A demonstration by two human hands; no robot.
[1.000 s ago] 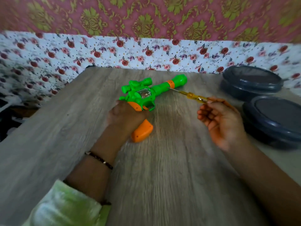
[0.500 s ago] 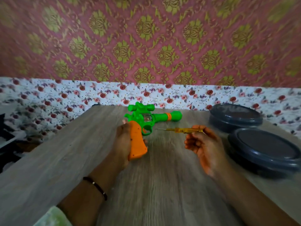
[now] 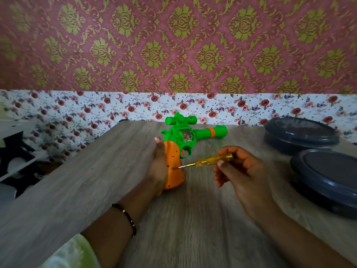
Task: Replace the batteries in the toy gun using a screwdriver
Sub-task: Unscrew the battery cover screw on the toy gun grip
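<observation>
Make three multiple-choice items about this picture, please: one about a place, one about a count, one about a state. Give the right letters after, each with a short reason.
1. Where does the screwdriver tip point?
A. At the gun's orange grip
B. At the green barrel
C. At a dark container

2. How many dark round lidded containers stand on the table?
A. One
B. Two
C. Four

3. How is the toy gun held?
A. Lying flat, untouched
B. Lifted high above the table
C. Propped on its grip's butt, steadied by the left hand

Answers:
1. A: the metal tip reaches the side of the orange grip.
2. B: the farther container and the nearer container sit at the right.
3. C: the left hand wraps the grip from behind, its butt on the table, while the right hand holds the screwdriver.
</observation>
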